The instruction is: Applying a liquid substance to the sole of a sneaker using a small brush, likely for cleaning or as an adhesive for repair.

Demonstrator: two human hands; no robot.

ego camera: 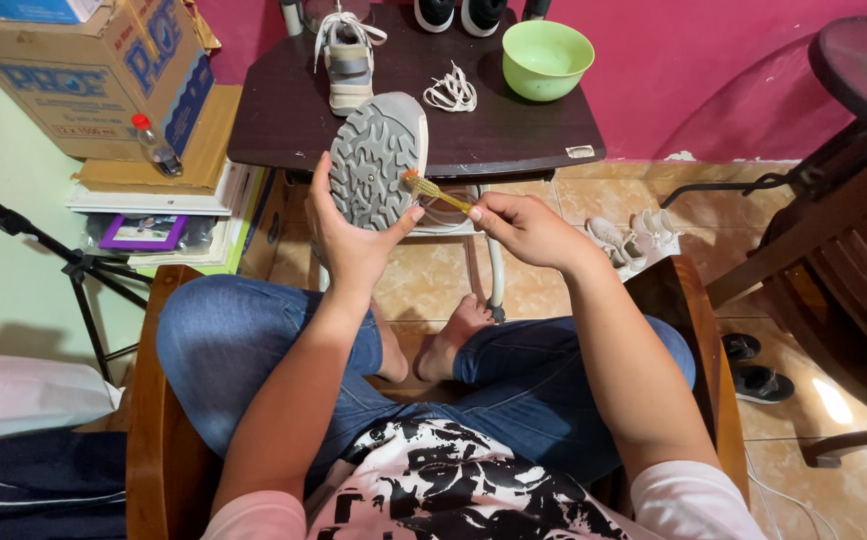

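A dark table (283, 130) stands against a magenta wall (713, 70), over a tan tiled floor (573, 195). Just past the table's near edge, the left hand (348, 235) grips a shoe (378, 160), grey sole up. The right hand (523, 228) pinches a yellow toothbrush (436, 190) against that sole. On the table sit another shoe (350, 60), white laces (451, 90) and a green bowl (546, 58).

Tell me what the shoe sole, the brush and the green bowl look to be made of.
Shoe sole: grey rubber by the look, matte, with moulded tread lugs. Brush: likely plastic, translucent yellow handle, orange-tinted bristle head. Green bowl: probably plastic, smooth with a soft sheen and even colour.
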